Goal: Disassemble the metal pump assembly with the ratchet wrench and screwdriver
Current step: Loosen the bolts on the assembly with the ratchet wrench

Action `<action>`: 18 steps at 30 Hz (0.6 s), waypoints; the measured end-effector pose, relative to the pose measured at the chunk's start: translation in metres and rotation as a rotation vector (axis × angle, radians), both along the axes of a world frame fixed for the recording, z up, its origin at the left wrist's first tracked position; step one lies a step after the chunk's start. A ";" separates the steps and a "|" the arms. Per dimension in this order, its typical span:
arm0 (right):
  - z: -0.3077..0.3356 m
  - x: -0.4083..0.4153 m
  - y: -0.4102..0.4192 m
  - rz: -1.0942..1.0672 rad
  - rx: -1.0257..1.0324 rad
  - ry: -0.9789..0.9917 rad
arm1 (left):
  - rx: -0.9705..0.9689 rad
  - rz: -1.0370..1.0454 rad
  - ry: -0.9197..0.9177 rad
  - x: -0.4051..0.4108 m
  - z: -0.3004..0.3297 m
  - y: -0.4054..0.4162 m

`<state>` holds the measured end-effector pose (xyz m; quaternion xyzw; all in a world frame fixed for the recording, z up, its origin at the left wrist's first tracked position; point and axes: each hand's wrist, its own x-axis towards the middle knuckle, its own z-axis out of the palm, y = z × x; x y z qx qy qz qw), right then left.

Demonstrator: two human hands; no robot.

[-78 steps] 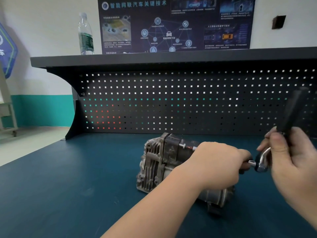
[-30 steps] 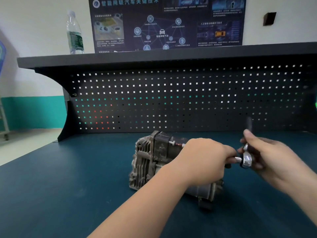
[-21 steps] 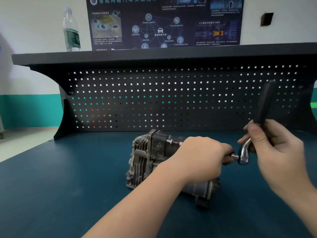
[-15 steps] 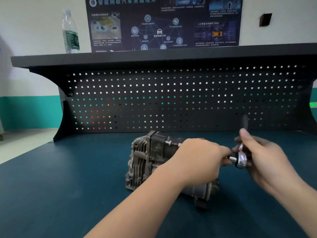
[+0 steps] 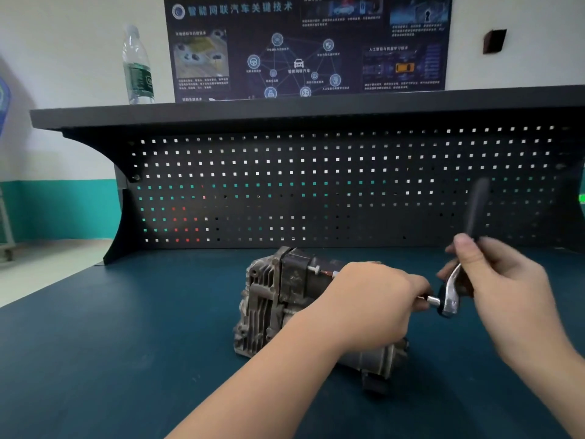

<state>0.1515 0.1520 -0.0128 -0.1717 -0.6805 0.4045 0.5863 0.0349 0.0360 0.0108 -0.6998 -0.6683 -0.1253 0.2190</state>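
The grey metal pump assembly lies on the dark blue bench top, finned end to the left. My left hand is curled over its right part and hides the spot where the tool meets it. To the right, my right hand grips the ratchet wrench; the chrome head sits level with the pump and a short silver extension runs from it toward my left hand. The black handle stands up, blurred, against the pegboard. No screwdriver is in view.
A black pegboard back panel with a shelf on top rises behind the bench. A water bottle stands on the shelf at the left. The bench's left edge drops to the floor.
The wrench handle has swung back and forth: it stood up, dropped behind my right hand, and now stands up again. My left hand has stayed on the pump.
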 end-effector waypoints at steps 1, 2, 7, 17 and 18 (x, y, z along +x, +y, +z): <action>0.000 0.001 -0.005 -0.035 0.135 0.048 | 0.006 -0.004 -0.013 0.000 0.001 0.000; 0.000 0.002 -0.009 -0.039 0.228 0.088 | 0.008 -0.006 -0.029 0.000 0.002 0.000; -0.004 0.002 -0.012 -0.065 0.208 0.102 | 0.001 0.007 -0.055 0.001 0.001 -0.001; -0.017 -0.014 -0.007 0.079 -0.493 -0.015 | -0.091 -0.019 -0.187 -0.006 0.018 -0.014; -0.018 -0.015 -0.009 0.046 -0.461 0.005 | -0.069 0.010 -0.193 -0.012 0.025 -0.019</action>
